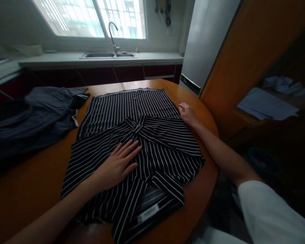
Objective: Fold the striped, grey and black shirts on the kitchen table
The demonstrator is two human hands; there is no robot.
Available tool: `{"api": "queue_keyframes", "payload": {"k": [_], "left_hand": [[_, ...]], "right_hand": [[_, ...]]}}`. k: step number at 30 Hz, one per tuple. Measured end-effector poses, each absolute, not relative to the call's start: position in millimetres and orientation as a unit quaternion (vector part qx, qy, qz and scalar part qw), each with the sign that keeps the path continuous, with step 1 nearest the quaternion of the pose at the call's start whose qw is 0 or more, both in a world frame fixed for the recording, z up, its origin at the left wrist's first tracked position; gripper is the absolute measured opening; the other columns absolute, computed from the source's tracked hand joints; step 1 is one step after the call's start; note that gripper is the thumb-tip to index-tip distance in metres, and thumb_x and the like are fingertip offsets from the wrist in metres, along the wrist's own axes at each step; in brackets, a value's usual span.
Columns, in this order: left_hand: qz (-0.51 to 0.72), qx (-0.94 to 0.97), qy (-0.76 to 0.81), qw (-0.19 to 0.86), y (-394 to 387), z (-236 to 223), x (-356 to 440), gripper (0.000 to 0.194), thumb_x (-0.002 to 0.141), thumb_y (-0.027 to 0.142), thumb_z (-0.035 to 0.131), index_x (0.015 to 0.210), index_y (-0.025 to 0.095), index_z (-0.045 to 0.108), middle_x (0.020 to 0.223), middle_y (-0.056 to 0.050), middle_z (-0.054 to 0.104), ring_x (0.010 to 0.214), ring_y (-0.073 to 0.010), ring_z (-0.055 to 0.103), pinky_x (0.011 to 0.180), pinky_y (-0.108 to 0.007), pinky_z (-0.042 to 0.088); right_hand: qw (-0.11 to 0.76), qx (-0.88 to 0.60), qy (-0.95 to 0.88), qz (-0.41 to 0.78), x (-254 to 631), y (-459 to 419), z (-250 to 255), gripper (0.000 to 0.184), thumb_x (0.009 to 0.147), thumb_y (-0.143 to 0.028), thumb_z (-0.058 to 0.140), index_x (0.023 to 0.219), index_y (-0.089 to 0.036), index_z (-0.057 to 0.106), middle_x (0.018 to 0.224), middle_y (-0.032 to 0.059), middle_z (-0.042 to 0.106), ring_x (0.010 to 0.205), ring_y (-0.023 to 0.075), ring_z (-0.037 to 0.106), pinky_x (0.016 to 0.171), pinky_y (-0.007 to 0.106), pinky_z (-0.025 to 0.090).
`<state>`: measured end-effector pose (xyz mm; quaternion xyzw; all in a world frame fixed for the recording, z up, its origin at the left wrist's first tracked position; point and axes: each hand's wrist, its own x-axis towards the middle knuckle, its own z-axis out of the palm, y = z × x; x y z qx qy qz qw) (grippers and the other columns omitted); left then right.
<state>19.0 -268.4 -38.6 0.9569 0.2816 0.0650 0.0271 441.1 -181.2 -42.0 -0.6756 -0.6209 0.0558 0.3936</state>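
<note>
A black shirt with white stripes [165, 150] lies spread on a wooden table, its collar and white label toward me. Both sleeves are folded inward across the front, their cuffs meeting near the middle. Flat on the shirt's left half rests my left hand [118, 166], fingers stretched and slightly apart, gripping nothing. My right hand [188, 114] is at the shirt's right edge, just beyond the folded sleeve. Its fingers are lightly bent and somewhat apart, with nothing visible in them; whether the fingertips touch the cloth or the tabletop is unclear.
Dark grey-blue clothing [43, 115] with white-trimmed edges lies at the table's left. The rounded wooden table [205, 118] ends at my right. Beyond it stand a counter with a sink [99, 55] and a fridge [205, 40]. Papers [266, 103] lie on a shelf at right.
</note>
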Motion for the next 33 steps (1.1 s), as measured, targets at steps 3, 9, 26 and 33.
{"api": "queue_keyframes", "payload": {"k": [3, 9, 26, 33], "left_hand": [[0.061, 0.957, 0.282, 0.025, -270, -37, 19, 0.061, 0.104, 0.053, 0.037, 0.160, 0.035, 0.020, 0.166, 0.001, 0.021, 0.153, -0.0276, 0.020, 0.123, -0.053, 0.020], [0.044, 0.956, 0.288, 0.041, -275, -32, 19, 0.060, 0.105, 0.055, 0.034, 0.160, 0.033, 0.023, 0.167, 0.000, 0.019, 0.154, -0.0264, 0.015, 0.124, -0.051, 0.015], [0.062, 0.954, 0.289, 0.057, -274, -35, 17, 0.059, 0.105, 0.056, 0.033, 0.159, 0.035, 0.025, 0.167, 0.000, 0.020, 0.154, -0.0266, 0.016, 0.124, -0.049, 0.014], [0.073, 0.954, 0.286, 0.049, -271, -40, 18, 0.058, 0.105, 0.056, 0.035, 0.159, 0.035, 0.026, 0.166, 0.000, 0.023, 0.153, -0.0268, 0.019, 0.124, -0.051, 0.015]], "right_hand": [[0.333, -0.645, -0.688, -0.003, 409, -199, -30, 0.049, 0.101, -0.037, 0.038, 0.137, -0.014, 0.060, 0.151, 0.0118, 0.050, 0.146, 0.0253, 0.036, 0.121, 0.048, 0.025], [0.175, -0.655, -0.735, 0.006, 382, -212, -43, 0.067, 0.102, -0.056, 0.028, 0.153, -0.014, 0.041, 0.163, 0.0142, 0.030, 0.152, 0.0293, 0.021, 0.122, 0.055, 0.016], [0.237, -0.656, -0.716, -0.018, 396, -225, -16, 0.064, 0.104, -0.049, 0.028, 0.151, -0.009, 0.043, 0.161, 0.0173, 0.033, 0.152, 0.0290, 0.021, 0.122, 0.057, 0.016], [0.163, -0.601, -0.782, 0.030, 383, -321, -39, 0.055, 0.104, -0.044, 0.033, 0.152, -0.020, 0.044, 0.162, 0.0093, 0.033, 0.152, 0.0245, 0.022, 0.123, 0.054, 0.018]]}}
